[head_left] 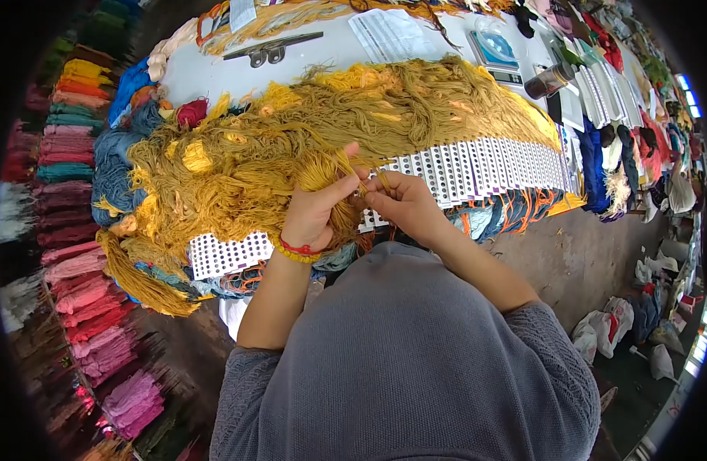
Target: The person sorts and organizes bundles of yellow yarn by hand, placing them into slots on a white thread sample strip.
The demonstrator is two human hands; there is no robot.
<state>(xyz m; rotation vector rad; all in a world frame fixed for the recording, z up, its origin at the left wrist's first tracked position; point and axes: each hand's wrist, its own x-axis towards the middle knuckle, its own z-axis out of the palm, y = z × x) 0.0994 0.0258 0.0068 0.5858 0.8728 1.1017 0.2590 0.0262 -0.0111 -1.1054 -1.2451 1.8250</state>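
My left hand (316,209) is closed around a bundle of golden yarn (320,172), its thumb pointing up and to the right. Close beside it, my right hand (406,201) pinches a few strands from that bundle between thumb and fingertips. A wide heap of mustard and olive yarn (238,165) lies under and behind both hands. Along the heap's front edge runs a row of white cards with punched holes (476,165); more punched cards (229,255) show at the left. The fingertips of the two hands nearly meet, partly hiding the strands.
Behind the heap, the white table (200,73) bears a black clip bar (273,50), a printed sheet (388,34), a digital scale (496,58) and a dark jar (549,80). Blue yarn (115,165) hangs at the left end. Coloured skeins (69,142) line the left side; bags (607,326) lie on the floor.
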